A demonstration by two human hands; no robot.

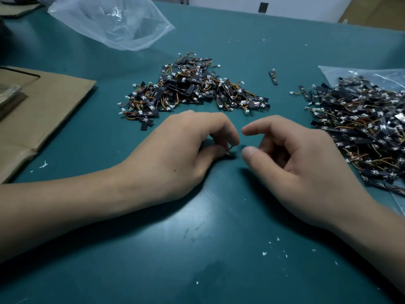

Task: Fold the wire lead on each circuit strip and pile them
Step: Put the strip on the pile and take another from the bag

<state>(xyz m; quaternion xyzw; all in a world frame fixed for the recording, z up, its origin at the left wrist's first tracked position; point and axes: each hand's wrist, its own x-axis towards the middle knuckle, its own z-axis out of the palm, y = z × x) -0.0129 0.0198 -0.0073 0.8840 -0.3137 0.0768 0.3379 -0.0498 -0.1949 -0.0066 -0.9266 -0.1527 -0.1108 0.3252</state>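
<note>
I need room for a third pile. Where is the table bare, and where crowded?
Bare mat: the stretch nearer than the left hand and right hand; the gap between the cardboard and the middle pile; the far part beyond that pile. Crowded: the right edge, under the bagged pile, and between the hands, where the left pinches a circuit strip.

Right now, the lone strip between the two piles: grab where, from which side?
I'd pinch the lone strip across its black middle, from above, fingers on its two long edges. It lies flat, pointing away from you, with bare table on both sides. The right hand is empty and nearer; the left hand pinches a small part.
</note>
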